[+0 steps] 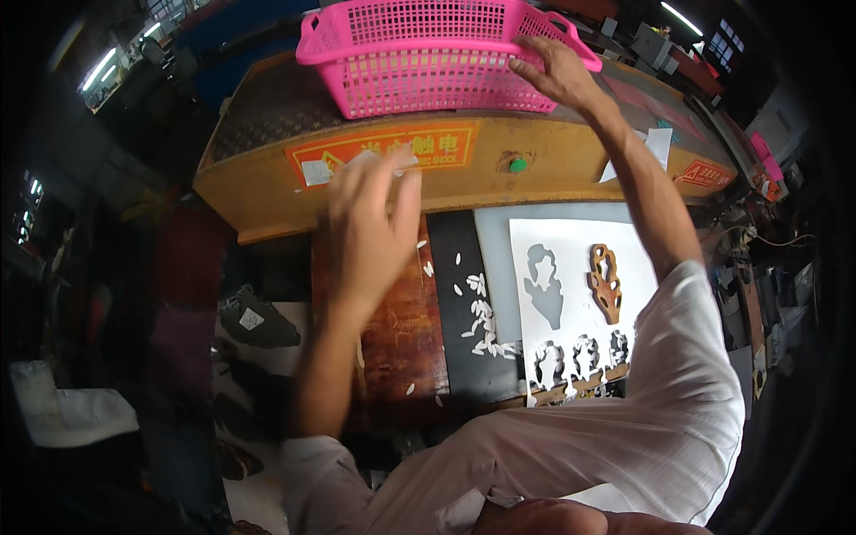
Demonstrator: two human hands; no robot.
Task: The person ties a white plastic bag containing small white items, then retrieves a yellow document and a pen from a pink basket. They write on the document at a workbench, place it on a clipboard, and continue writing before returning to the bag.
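Note:
My right hand (560, 78) is at the front right rim of a pink plastic basket (428, 85), its fingers over the rim and its thumb in front of the side wall. My left hand (370, 218) is raised before the machine's front, above the brown board, and smeared by motion. Whether anything is between its fingers cannot be made out. Below my right arm lies a white sheet (571, 234) with a leaf-like shape cut out of it. On the sheet rests a brown openwork cutting die (605, 283), and more cutouts run along the near edge.
The basket stands on a yellow-brown machine beam (267, 192) with a green button (517, 166) and an orange warning label (308, 147). Small white offcuts (482, 316) lie on a black strip beside a glossy brown board (401, 325). Dark pieces (259, 321) lie lower left.

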